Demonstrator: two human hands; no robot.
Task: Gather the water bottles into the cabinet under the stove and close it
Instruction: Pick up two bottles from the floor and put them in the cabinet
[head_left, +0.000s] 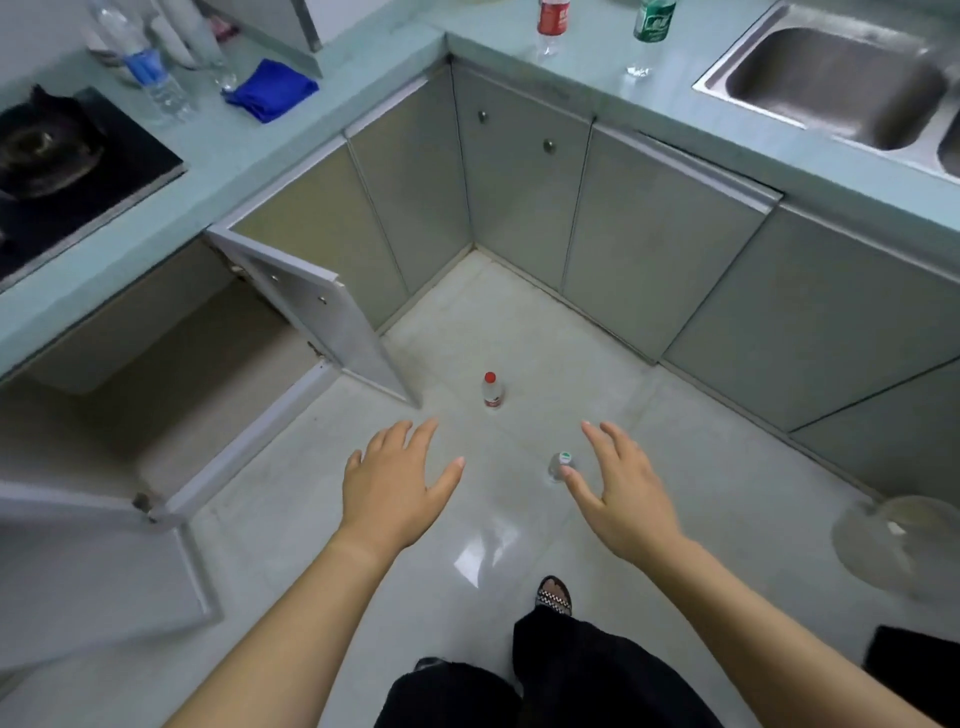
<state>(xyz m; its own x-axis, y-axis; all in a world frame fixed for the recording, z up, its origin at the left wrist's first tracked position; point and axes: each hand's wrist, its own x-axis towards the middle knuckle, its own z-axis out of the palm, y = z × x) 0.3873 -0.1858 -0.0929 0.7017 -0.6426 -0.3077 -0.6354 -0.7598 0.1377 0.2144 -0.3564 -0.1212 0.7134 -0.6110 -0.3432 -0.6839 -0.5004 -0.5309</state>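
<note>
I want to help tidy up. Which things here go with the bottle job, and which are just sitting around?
For the job: red-cap bottle, green-cap bottle, red-label bottle, green-label bottle, blue-label bottle, open cabinet.
Just lying about: blue cloth, sink, stove.

Left hand (395, 480), right hand (626, 491): outstretched, empty.

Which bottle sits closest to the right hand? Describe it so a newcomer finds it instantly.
Start at the open cabinet under the stove, then look right across the floor. Two bottles stand upright there. Yours is the green-capped bottle, by the right hand thumb, seen almost from above; its neighbour, the red-capped bottle, stands farther away, nearer the cabinet door.
</note>
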